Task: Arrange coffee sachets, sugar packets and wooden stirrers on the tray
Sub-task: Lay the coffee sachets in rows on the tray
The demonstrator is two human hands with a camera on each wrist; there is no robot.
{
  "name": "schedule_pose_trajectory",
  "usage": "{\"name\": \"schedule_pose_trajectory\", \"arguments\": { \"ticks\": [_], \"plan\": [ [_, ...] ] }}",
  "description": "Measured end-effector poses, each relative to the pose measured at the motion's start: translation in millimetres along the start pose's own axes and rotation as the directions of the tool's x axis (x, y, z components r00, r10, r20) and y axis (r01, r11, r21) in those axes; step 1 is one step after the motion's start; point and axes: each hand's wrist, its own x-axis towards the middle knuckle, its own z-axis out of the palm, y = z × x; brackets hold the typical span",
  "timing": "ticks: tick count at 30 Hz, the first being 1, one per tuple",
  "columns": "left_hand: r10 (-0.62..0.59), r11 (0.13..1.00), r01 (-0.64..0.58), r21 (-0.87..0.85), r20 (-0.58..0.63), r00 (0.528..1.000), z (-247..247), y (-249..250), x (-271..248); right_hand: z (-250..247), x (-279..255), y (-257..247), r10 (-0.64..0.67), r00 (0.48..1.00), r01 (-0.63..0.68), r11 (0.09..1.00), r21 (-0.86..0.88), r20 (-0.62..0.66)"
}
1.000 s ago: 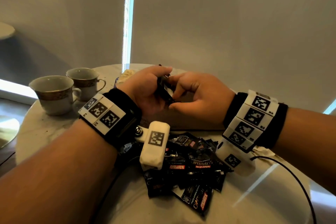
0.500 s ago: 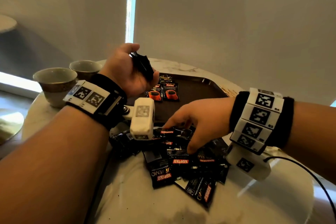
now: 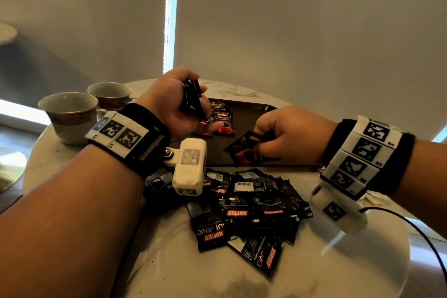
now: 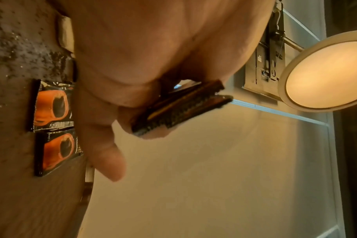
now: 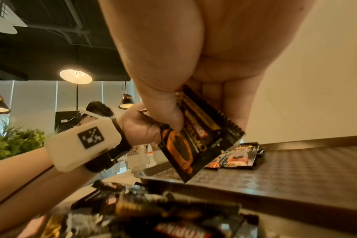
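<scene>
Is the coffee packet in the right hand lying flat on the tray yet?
Not yet. The right hand pinches the coffee packet tilted, corner down, above the tray, not flat on it.

sachets (image 3: 242,210): black, heaped | two (image 3: 219,123) flat on tray (image 3: 278,164)

Two pale ceramic teacups with patterned gold bands (image 3: 70,113) stand together on the round white marble table (image 3: 193,273), left of the left hand.

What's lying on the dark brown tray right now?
On the dark brown tray, two black sachets printed with an orange cup lie flat side by side at its far left. The left hand covers part of that corner, so more may be hidden.
</scene>
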Motion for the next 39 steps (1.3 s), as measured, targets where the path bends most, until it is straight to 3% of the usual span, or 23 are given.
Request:
{"name": "schedule_pose_trajectory", "arguments": {
  "ticks": [4, 7, 10, 12, 16, 18, 20, 21, 23, 25, 27, 29, 32, 39],
  "plan": [
    [0.014, 0.997, -0.013, 0.073, -0.009, 1.0, 9, -4, -4, -13, -1, 11, 0.045, 0.979, -0.018, 0.99, 0.139, -0.197],
    [0.01, 0.993, -0.01, 0.115, 0.001, 1.0, 20, -13, -6, -19, 2, 14, 0.075, 0.912, 0.013, 0.977, 0.212, -0.402],
    [-0.015, 0.986, -0.005, 0.168, 0.112, 0.994, 29, -23, -5, -15, 8, 7, 0.089, 0.839, 0.04, 0.974, 0.224, -0.537],
    [-0.032, 0.984, -0.009, 0.18, 0.221, 0.975, 32, -28, -3, -9, 12, -2, 0.068, 0.835, 0.085, 0.965, 0.25, -0.547],
    [-0.019, 0.989, -0.039, 0.146, 0.373, 0.928, 36, -35, -4, 2, 13, -18, -0.019, 0.886, 0.147, 0.959, 0.242, -0.463],
    [-0.01, 0.986, -0.037, 0.161, 0.278, 0.961, 36, -34, -3, 5, 8, -20, -0.078, 0.923, 0.207, 0.926, 0.314, -0.377],
    [0.001, 0.994, -0.01, 0.107, 0.087, 0.996, 33, -30, 1, 5, -1, -14, -0.102, 0.952, 0.222, 0.878, 0.424, -0.287],
    [0.021, 0.996, -0.021, 0.087, 0.006, 1.0, 31, -27, 3, 4, -5, -8, -0.101, 0.971, 0.188, 0.88, 0.437, -0.215],
    [0.061, 0.996, -0.057, 0.074, -0.056, 0.997, 26, -22, 5, 1, -13, 2, -0.066, 0.996, 0.039, 0.936, 0.35, 0.066],
    [0.093, 0.995, -0.09, 0.046, -0.062, 0.994, 22, -18, 6, 2, -17, 4, -0.034, 0.933, -0.024, 0.987, 0.156, 0.358],
    [0.105, 0.994, -0.103, 0.034, -0.067, 0.992, 19, -16, 8, 7, -20, 3, -0.024, 0.874, 0.043, 0.999, -0.028, 0.486],
    [0.098, 0.995, -0.095, 0.035, -0.065, 0.993, 19, -18, 7, 13, -23, -1, -0.024, 0.852, 0.103, 0.987, -0.122, 0.523],
    [0.083, 0.996, -0.081, 0.035, -0.061, 0.995, 18, -19, 8, 17, -27, -3, -0.029, 0.859, 0.106, 0.987, -0.122, 0.511],
    [0.079, 0.996, -0.075, 0.052, -0.082, 0.993, 18, -21, 9, 6, -31, 7, -0.085, 0.943, 0.096, 0.995, -0.018, 0.321]
  ]
}}
